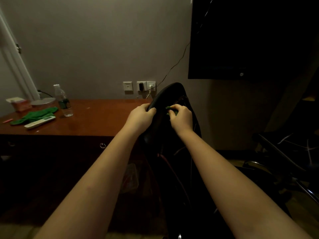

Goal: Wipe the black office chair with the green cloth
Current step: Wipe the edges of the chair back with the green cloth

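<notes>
In a dim room, one dark television (250, 37) hangs on the wall at the right. Its lower edge is well above the top of the one black office chair (170, 94), with bare wall between them. One brown wooden desk (96, 116) runs from the left of the room to the chair, and the chair's back stands at the desk's right end, rising above the desk's front edge.

A person's two bare arms reach forward to the chair back. The left hand (141, 117) grips its curved left edge, fingers curled over the rim. Just beside it, the right hand (182, 118) pinches the bunched green cloth (170, 108) against the chair back, so only a small fold shows above the fingers.

On the desk's far left, well apart from the chair, lie one spread piece of green fabric (34, 115), one white remote (40, 121) touching its near side, and one plastic bottle (63, 100) standing upright. Three wall plates (127, 87) sit in a row above the desk's rear edge.
</notes>
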`<state>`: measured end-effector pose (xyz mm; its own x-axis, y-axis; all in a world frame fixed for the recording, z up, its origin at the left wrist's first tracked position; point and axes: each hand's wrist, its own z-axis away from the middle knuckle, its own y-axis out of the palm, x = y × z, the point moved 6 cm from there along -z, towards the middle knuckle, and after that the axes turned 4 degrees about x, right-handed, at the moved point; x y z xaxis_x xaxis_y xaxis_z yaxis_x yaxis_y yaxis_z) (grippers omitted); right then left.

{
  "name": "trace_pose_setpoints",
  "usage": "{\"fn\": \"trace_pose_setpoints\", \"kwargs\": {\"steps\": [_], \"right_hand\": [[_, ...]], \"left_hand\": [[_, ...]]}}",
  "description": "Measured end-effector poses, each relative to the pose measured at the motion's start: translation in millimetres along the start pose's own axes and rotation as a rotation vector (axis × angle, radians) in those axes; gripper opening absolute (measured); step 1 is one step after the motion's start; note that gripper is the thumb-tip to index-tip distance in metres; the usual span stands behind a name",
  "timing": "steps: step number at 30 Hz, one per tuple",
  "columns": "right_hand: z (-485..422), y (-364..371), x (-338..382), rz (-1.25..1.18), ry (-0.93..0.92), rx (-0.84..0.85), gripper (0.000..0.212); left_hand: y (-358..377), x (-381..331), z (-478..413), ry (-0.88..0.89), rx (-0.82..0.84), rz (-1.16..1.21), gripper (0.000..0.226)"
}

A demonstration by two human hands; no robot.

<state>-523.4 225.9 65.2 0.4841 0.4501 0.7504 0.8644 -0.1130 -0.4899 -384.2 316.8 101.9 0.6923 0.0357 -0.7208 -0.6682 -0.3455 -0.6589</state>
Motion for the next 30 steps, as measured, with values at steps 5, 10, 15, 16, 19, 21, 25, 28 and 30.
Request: {"fn": "trace_pose_setpoints", "kwargs": {"steps": [5, 10, 15, 16, 19, 21, 25, 28, 30], "right_hand": [[-2.2, -0.1, 2.0, 0.053, 0.055, -0.004, 0.021], [18.4, -6.8, 8.2, 0.087, 0.025, 0.097, 0.023], [59.9, -19.9, 21.6, 0.108, -0.078, 0.144, 0.022], [69.4, -22.9, 24.0, 0.095, -0.092, 0.162, 0.021], [102.9, -33.8, 31.7, 0.048, -0.14, 0.177, 0.02], [127.7, -40.8, 35.6, 0.02, -0.166, 0.168, 0.02], [172.1, -51.9, 41.6, -0.023, -0.209, 0.196, 0.02], [198.1, -58.0, 43.2, -0.017, -0.254, 0.209, 0.019], [208.9, -61.1, 44.3, 0.006, -0.291, 0.2, 0.019]], "left_hand": [[0.3, 2.6, 3.8, -0.013, -0.022, 0.049, 0.035], [-1.5, -2.2, 13.9, 0.002, -0.04, 0.052, 0.035], [-1.6, -6.8, 29.0, -0.02, -0.065, 0.056, 0.039], [-1.3, -7.9, 32.0, -0.02, -0.066, 0.06, 0.039], [-0.5, -12.6, 40.1, -0.015, -0.07, 0.042, 0.038], [-0.2, -15.3, 45.0, -0.026, -0.071, 0.025, 0.04], [-1.2, -19.3, 53.1, -0.047, -0.065, 0.013, 0.038], [-0.5, -21.4, 57.8, -0.054, -0.053, 0.025, 0.037], [-0.6, -22.8, 59.7, -0.058, -0.05, 0.021, 0.038]]}}
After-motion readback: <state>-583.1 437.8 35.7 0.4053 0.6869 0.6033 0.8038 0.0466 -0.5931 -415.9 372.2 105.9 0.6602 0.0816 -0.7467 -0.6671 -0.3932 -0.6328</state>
